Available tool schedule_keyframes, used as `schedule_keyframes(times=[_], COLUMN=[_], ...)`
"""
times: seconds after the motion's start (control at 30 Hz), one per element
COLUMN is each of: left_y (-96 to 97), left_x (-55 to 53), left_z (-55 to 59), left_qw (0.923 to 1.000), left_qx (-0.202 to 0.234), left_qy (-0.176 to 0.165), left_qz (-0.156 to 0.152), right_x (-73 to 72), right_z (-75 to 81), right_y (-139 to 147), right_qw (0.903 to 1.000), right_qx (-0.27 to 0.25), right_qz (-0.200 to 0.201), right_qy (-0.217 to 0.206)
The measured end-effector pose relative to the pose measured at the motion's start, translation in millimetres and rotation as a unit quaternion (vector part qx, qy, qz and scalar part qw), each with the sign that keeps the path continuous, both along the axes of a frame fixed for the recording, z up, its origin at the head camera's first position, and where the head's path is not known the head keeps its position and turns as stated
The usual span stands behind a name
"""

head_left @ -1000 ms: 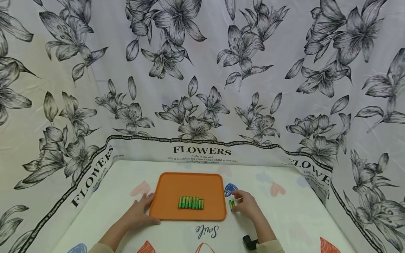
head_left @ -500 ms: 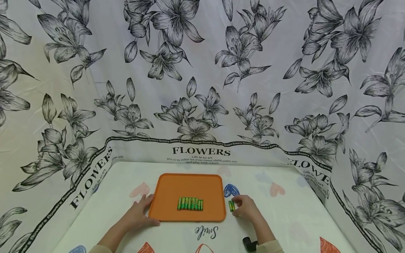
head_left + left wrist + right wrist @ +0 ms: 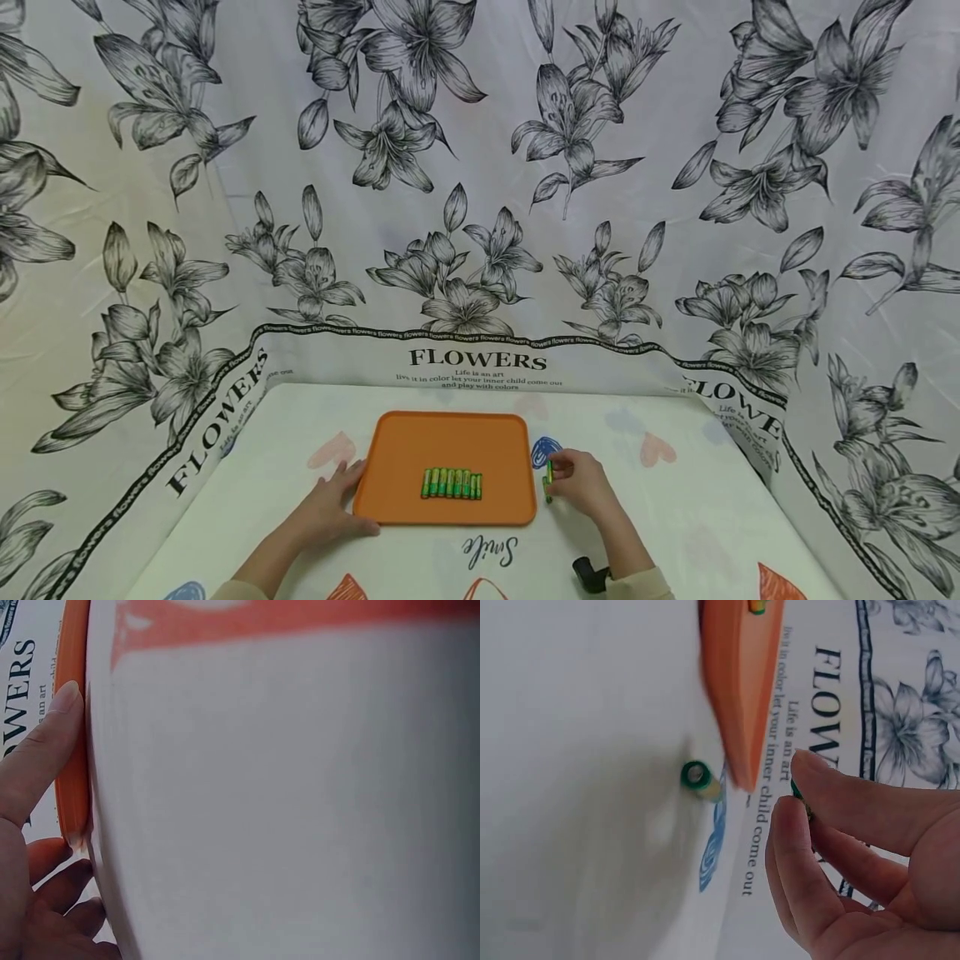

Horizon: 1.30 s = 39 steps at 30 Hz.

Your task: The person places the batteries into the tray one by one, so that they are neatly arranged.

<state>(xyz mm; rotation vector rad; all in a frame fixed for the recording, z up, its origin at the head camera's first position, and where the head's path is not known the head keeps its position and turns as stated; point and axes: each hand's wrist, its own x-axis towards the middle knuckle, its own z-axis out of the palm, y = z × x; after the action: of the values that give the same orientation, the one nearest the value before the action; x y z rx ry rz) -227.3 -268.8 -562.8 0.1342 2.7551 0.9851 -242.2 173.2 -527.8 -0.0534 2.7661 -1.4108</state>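
Several green-and-yellow batteries (image 3: 451, 483) lie side by side in a row on an orange tray (image 3: 450, 437). My left hand (image 3: 333, 504) rests against the tray's near left corner; in the left wrist view its thumb (image 3: 45, 746) lies along the tray's outer wall. Just right of the tray, my right hand (image 3: 585, 483) pinches a battery (image 3: 550, 471) between thumb and fingertips, raised off the table. Most of that battery is hidden by the fingers in the right wrist view. Another battery (image 3: 697, 775) lies on the table below the hand, beside the tray.
A small black object (image 3: 590, 575) sits near my right forearm. The white tablecloth (image 3: 712, 500) carries printed hearts and the word Smile. A flowered curtain (image 3: 480, 358) closes off the back and sides.
My right hand first hovered over the two batteries beside the tray, then took hold of one and lifted it slightly. The left hand and the tray have stayed in place.
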Motion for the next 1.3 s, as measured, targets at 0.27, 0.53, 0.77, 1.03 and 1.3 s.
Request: schedule_keyframes(times=[0.27,0.53,0.77,1.03,1.3], left_y=[-0.6,1.7,2.1,1.0,1.1], left_x=[1.7,3.5,3.1,4.8,5.0], left_z=[0.0,5.7,7.4,6.3,5.5], left_qw=[1.0,1.0,1.0,0.9999,1.0], left_qx=[0.002,0.0,0.007,0.014,0.003], left_qy=[0.001,-0.005,0.003,-0.001,0.003], left_qz=[0.002,0.005,-0.001,0.001,-0.003], right_x=[-0.6,-2.1,-4.8,-7.9,-7.6], right_z=[3.1,2.7,-1.9,-13.2,-22.2], right_y=[-16,-38,-61,-84,-94], right_qw=[0.9995,0.9988,0.9974,0.996,0.9965], right_qx=[-0.011,-0.013,-0.015,-0.002,0.01], right_qz=[0.029,0.045,0.069,0.088,0.082], right_qy=[-0.003,-0.017,-0.01,-0.01,-0.016])
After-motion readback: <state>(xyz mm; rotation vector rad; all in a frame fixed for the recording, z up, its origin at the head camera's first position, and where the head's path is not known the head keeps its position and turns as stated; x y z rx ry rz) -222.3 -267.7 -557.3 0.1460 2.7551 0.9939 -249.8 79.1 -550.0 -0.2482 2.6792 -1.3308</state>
